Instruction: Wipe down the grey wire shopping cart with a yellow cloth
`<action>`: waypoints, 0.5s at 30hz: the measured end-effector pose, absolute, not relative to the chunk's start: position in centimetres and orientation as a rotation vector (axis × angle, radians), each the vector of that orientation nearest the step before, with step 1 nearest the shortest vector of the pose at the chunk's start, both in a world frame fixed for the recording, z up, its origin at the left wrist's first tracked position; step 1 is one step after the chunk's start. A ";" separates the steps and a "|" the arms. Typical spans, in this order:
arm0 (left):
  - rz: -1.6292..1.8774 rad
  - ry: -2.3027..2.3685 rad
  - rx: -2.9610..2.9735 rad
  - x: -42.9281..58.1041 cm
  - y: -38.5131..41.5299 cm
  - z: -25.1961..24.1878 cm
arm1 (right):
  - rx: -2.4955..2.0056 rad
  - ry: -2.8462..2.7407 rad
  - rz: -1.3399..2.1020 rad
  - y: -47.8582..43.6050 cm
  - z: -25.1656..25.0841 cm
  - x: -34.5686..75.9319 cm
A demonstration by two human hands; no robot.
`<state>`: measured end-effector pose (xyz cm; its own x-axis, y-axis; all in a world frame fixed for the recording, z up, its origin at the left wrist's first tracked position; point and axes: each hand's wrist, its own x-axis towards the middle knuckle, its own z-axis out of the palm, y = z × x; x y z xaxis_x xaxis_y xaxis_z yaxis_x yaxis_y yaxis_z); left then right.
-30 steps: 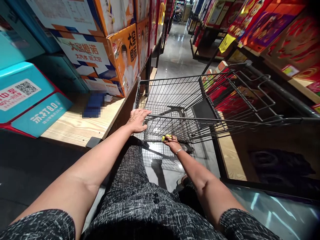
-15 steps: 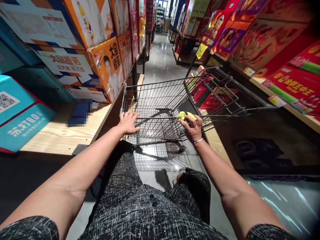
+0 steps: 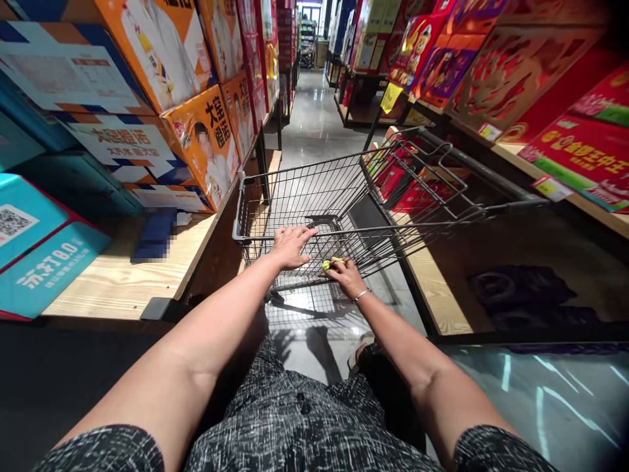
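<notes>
In the head view, a wire shopping cart [image 3: 364, 215] stands at an angle across the aisle, right in front of the person, its dark handle [image 3: 479, 169] toward the right. The left hand [image 3: 291, 248] lies at the near top rail [image 3: 383, 229], fingers stretched out over the bar and pointing right, the thumb held apart from them below it; it does not wrap around the rail. Lower and to the right, the right hand [image 3: 348, 278] has its fingers bent and closed around a crumpled yellow cloth [image 3: 333, 264], which sits at the near wire side of the cart below that rail; the hand hides part of it, and whether it presses on the wires I cannot tell. A pale bracelet [image 3: 362, 295] circles the right wrist. On the left, a wooden shelf [image 3: 118, 288] carries stacked orange boxes [image 3: 199, 147], a teal box [image 3: 54, 252] near its front, and a dark blue item [image 3: 153, 237], too blurred to make out, lying between them. On the right, red boxes [image 3: 582, 154] line another shelf, and a yellow tag [image 3: 390, 97] hangs farther up. The shiny floor [image 3: 312, 118] runs on beyond the cart.
</notes>
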<state>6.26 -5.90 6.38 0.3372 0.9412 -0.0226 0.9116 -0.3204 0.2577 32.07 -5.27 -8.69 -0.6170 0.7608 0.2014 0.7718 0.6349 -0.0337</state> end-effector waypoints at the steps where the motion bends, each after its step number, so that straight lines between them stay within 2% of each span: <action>1: 0.192 1.676 2.361 6.1 -5.9 6.4 | -1.236 -2.611 -0.115 -5.0 -7.5 32.8; 5: 0.171 1.688 2.331 5.6 -5.7 6.6 | -1.221 -2.201 -0.339 -2.9 -1.3 37.0; 9: 0.117 1.701 2.338 5.3 -5.3 6.8 | -1.446 -1.855 -0.450 -0.6 4.0 40.5; 15: 0.052 1.780 2.331 5.1 -3.6 6.8 | -1.662 -1.910 -0.362 1.8 6.1 38.7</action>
<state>5.12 -3.60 6.81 0.2708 0.9577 -0.0975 0.9504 -0.2499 0.1852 38.65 1.84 6.13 -0.0597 0.8120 0.5806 0.9680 0.1890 -0.1648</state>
